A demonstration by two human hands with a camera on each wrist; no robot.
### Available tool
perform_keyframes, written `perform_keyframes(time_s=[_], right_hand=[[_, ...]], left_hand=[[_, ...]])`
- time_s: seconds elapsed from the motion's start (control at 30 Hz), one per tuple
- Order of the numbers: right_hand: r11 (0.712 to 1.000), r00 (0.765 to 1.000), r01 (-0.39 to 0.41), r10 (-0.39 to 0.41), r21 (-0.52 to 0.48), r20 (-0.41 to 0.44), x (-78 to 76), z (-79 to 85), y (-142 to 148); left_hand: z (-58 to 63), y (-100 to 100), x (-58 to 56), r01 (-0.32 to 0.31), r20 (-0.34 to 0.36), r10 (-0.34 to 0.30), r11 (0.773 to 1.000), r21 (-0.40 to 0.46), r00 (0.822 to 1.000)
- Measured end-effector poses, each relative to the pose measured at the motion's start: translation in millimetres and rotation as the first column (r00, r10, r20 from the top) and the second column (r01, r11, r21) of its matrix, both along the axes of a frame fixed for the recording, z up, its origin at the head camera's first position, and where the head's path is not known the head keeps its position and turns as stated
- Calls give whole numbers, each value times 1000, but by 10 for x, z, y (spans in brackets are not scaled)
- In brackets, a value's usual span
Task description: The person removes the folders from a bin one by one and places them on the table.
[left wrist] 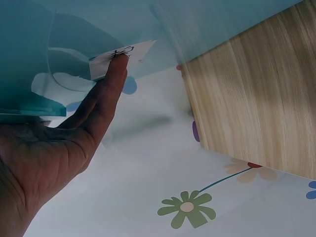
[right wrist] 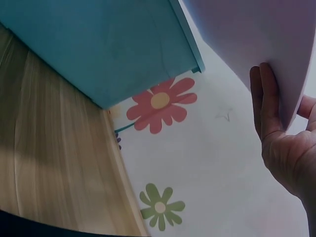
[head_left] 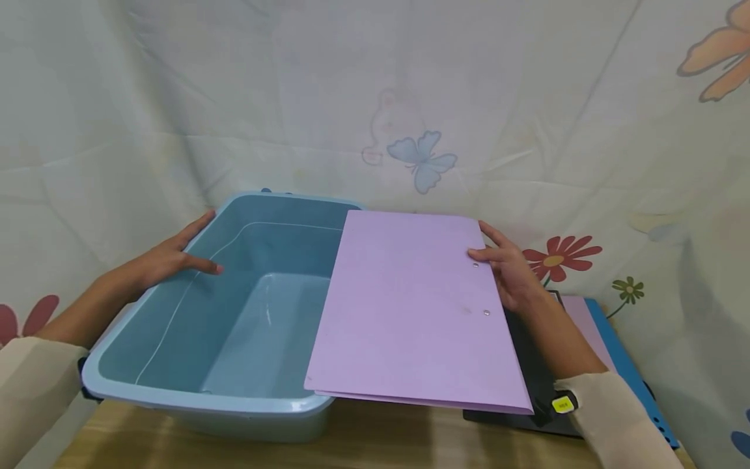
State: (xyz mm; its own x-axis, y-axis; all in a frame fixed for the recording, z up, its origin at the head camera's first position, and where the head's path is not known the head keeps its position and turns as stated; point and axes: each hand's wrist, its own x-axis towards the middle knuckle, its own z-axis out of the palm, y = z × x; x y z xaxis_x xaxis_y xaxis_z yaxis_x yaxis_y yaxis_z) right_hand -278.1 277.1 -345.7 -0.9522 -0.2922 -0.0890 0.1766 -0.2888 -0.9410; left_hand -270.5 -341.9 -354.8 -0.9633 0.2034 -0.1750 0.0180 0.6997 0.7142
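A light blue plastic basin [head_left: 275, 335] stands on the left of the table, its inside bare. My left hand [head_left: 166, 260] holds its left rim, thumb over the inner side. In the left wrist view the fingers [left wrist: 106, 98] lie along the outer wall by a white label [left wrist: 123, 57]. My right hand [head_left: 510, 270] grips the right edge of a lilac file folder [head_left: 416, 312], thumb on top and fingers [right wrist: 269, 94] underneath. The folder is raised and tilted, its left part overlapping the basin's right rim in the head view.
Right of the basin, under my right forearm, lie a black folder [head_left: 530, 365], a lilac one [head_left: 586, 326] and a blue one [head_left: 633, 384], partly hidden. The wooden table [head_left: 387, 436] backs onto a white cloth [head_left: 328, 117] printed with flowers and butterflies.
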Motion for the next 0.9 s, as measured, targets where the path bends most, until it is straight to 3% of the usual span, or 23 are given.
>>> perform_keyframes(time_s=[0.47, 0.73, 0.9], right_hand=[[997, 998, 37, -33, -68, 62, 45, -44, 362], [993, 999, 7, -1, -119, 50, 67, -142, 540], [996, 999, 18, -14, -90, 50, 40, -213, 622]], left_hand=[[12, 14, 0, -7, 10, 7, 1000, 6, 1000], [20, 14, 14, -14, 14, 14, 1000, 1, 1000], [11, 5, 24, -7, 11, 7, 1000, 9, 1000]])
